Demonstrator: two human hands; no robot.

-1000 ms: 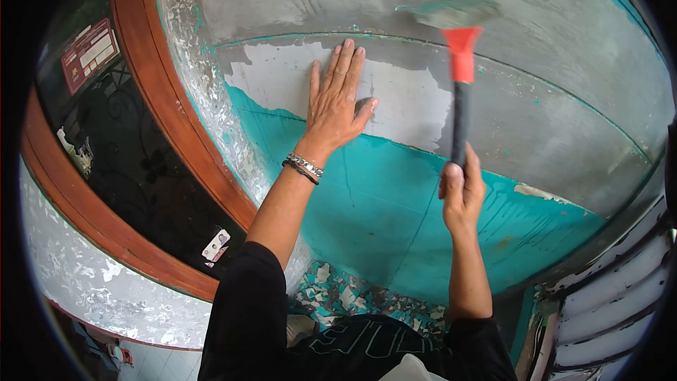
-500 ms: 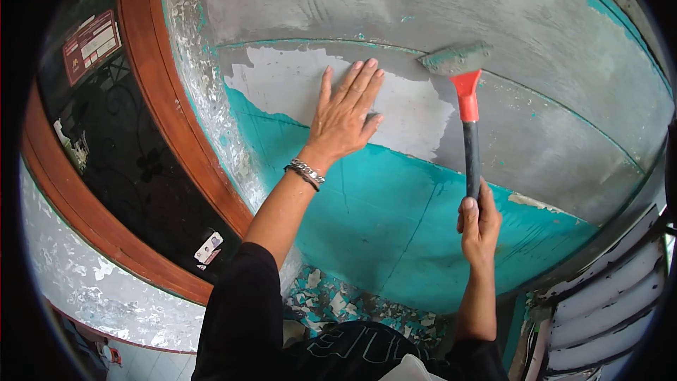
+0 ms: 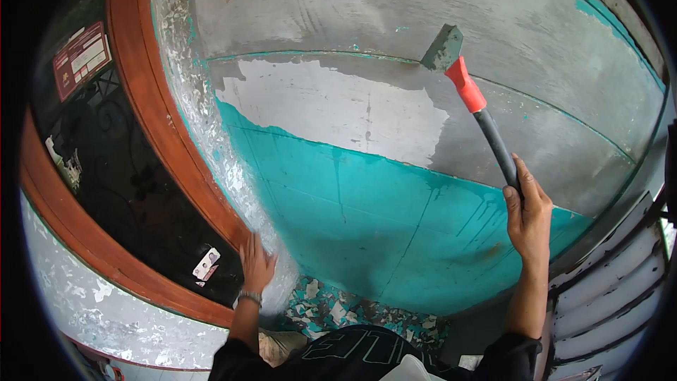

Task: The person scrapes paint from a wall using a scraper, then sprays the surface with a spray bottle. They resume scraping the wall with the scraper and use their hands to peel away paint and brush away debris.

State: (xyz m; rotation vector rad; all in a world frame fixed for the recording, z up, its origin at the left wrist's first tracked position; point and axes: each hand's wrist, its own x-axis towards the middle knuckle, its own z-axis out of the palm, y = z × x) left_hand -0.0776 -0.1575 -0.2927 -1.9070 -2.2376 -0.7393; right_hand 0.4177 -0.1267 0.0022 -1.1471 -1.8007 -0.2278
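at the bottom edge, a black shirt [image 3: 356, 349] with outlined lettering is seen, and a pale, partly cut-off object [image 3: 410, 369] is shown in front of it. the black handle of a scraper [image 3: 467, 88] is wrapped by the right hand [image 3: 529, 215], the grip being closed around its lower end with the thumb laid along it. the left hand [image 3: 258, 262], slightly blurred, is held low at the left with its fingers extended and its grip unclosed; a bracelet [image 3: 249, 298] is worn on that wrist. whether the wooden frame [image 3: 132, 49] beside it is touched cannot be told.

the scraper is slanted up and to the left, its red neck topped by a grey-green blade [image 3: 446, 46], which is set over the thin teal seam of the wall [image 3: 564, 42]; contact cannot be made out. by the blade, the wall is grey, and a light grey patch [image 3: 331, 107] is bordered below by teal paint [image 3: 338, 201]. the floor at the wall's foot is littered with paint flakes [image 3: 345, 308]. dark glass [image 3: 134, 190] is enclosed by the frame, and a slatted panel [image 3: 606, 303] is seen at the right.
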